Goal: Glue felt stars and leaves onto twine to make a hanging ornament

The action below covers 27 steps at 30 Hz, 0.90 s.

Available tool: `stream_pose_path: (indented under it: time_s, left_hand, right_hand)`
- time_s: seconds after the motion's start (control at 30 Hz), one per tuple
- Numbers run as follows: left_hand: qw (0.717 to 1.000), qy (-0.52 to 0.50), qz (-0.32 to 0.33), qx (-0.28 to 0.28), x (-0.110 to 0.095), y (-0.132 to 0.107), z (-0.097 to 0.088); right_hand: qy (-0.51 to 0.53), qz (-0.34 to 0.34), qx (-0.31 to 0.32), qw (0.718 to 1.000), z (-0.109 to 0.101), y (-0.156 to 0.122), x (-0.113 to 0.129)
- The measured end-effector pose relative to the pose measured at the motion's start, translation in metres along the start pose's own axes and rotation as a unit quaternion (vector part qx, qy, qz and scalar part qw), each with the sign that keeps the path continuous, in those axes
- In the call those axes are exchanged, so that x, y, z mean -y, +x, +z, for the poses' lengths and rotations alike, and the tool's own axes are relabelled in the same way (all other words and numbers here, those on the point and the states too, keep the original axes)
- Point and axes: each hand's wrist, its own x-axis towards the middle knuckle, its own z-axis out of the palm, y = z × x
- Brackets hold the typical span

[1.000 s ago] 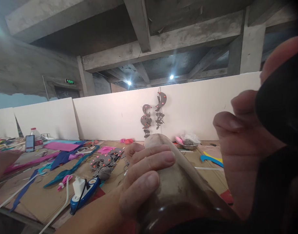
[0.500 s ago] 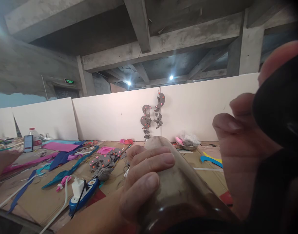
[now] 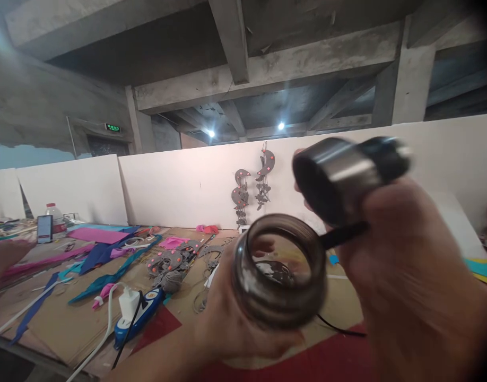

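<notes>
My left hand [image 3: 223, 323] wraps round a see-through brown drinking bottle [image 3: 283, 305]. Its round open mouth faces up toward me, and some liquid seems to show inside. To the right, my right hand [image 3: 398, 249] grips a black and silver bottle lid [image 3: 342, 172], held above and beside the mouth, apart from the rim. A black strap or loop [image 3: 345, 236] hangs under the lid and reaches the bottle's neck. The right hand and lid are blurred by motion.
A blue-and-white power strip [image 3: 138, 318] with a white plug stands left. Grey felt pieces with pink dots [image 3: 166, 265] and coloured felt strips [image 3: 116, 276] cover the table. Two moon-shaped hangings [image 3: 266, 162] hang on the white partition [image 3: 175, 185]. At far left is another person's arm [image 3: 8, 260].
The bottle has swung down from being tipped up near the camera, so its mouth now shows. My right hand has brought the lid from the right edge toward the middle.
</notes>
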Motion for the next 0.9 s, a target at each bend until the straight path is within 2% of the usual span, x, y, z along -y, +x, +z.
stream_pose_path:
  time_s: [0.07, 0.2, 0.33, 0.43, 0.63, 0.77, 0.9]
  left_hand:
    - [0.994, -0.083, -0.045, 0.056, 0.006, 0.007, -0.003]
    - [0.963, -0.184, -0.144, 0.133, 0.025, 0.015, -0.012]
    - [0.924, -0.261, -0.172, 0.220, 0.039, 0.014, -0.020]
    - [0.893, -0.315, -0.180, 0.267, 0.044, 0.012, -0.020]
    - [0.801, -0.428, -0.243, 0.341, 0.049, 0.002, -0.011]
    - [0.780, -0.446, -0.251, 0.360, 0.046, -0.001, -0.007]
    - [0.772, -0.455, -0.223, 0.384, 0.046, 0.000, -0.005]
  right_hand:
    - [0.037, 0.009, -0.005, 0.999, -0.001, 0.011, -0.014]
    - [0.061, 0.053, 0.105, 0.991, -0.005, 0.030, -0.046]
    - [0.065, 0.067, 0.198, 0.976, -0.007, 0.035, -0.061]
    - [0.075, 0.074, 0.254, 0.962, -0.012, 0.034, -0.062]
    - [0.047, 0.118, 0.344, 0.930, -0.027, 0.032, -0.053]
    - [0.022, 0.115, 0.377, 0.919, -0.034, 0.031, -0.045]
    - [0.037, 0.079, 0.425, 0.901, -0.038, 0.030, -0.041]
